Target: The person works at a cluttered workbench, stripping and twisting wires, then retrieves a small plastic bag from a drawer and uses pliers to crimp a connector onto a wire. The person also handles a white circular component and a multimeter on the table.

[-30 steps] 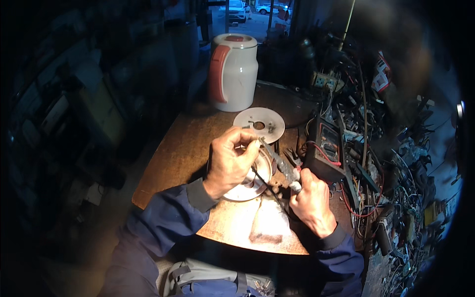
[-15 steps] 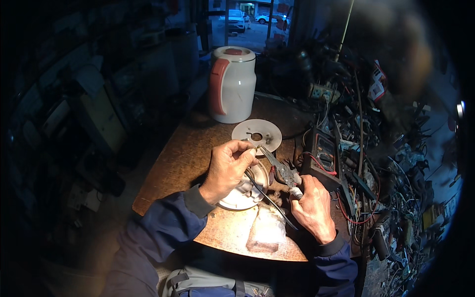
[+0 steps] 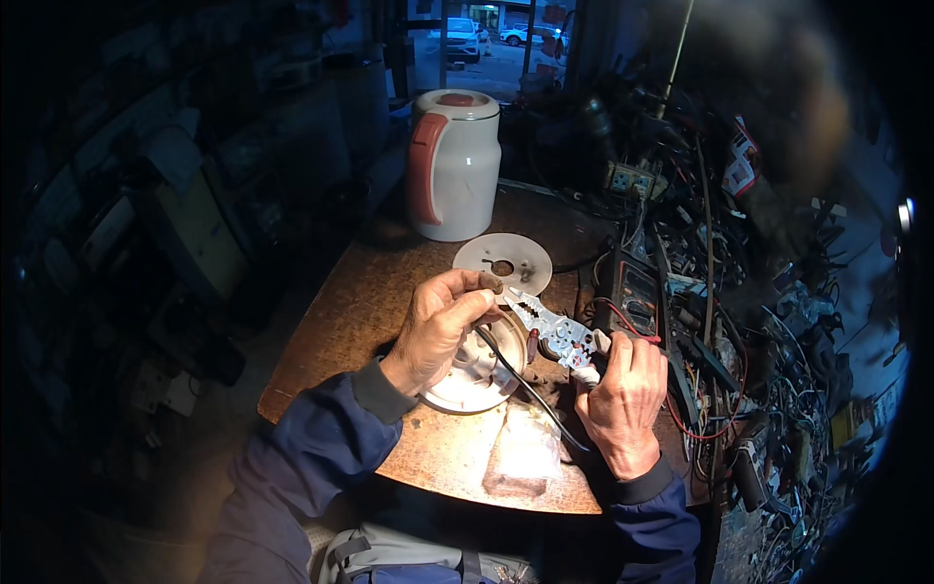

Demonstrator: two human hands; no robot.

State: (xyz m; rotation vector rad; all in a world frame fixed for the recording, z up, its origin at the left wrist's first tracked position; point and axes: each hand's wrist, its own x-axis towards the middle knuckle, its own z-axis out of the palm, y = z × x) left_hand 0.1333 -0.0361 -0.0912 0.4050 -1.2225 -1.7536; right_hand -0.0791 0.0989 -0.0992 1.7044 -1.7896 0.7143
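Observation:
My left hand (image 3: 440, 326) is closed in a pinch on a black cord (image 3: 525, 384), which trails from beneath it toward the lower right. A small brownish piece shows at the fingertips; its kind is too small to make out. My right hand (image 3: 625, 401) grips the light handles of wire strippers (image 3: 555, 331), their toothed jaws pointing at the left fingertips. Whether the jaws touch anything, I cannot tell. Below the hands lies a round whitish base (image 3: 467, 389), partly covered by the left hand. A flat pale disc (image 3: 525, 255) with a central hole rests just beyond.
A white kettle (image 3: 467, 180) with a reddish handle and lid stands farther back on the wooden table (image 3: 326, 341). A clear plastic bag (image 3: 526, 450) lies near the front edge. To the right are a multimeter (image 3: 635, 292) with red leads, an outlet block (image 3: 630, 180) and heaped wires and parts.
The wire strippers have turned so that their broad face catches the light. My right hand has rolled over and shifted slightly right, while my left hand has moved slightly left.

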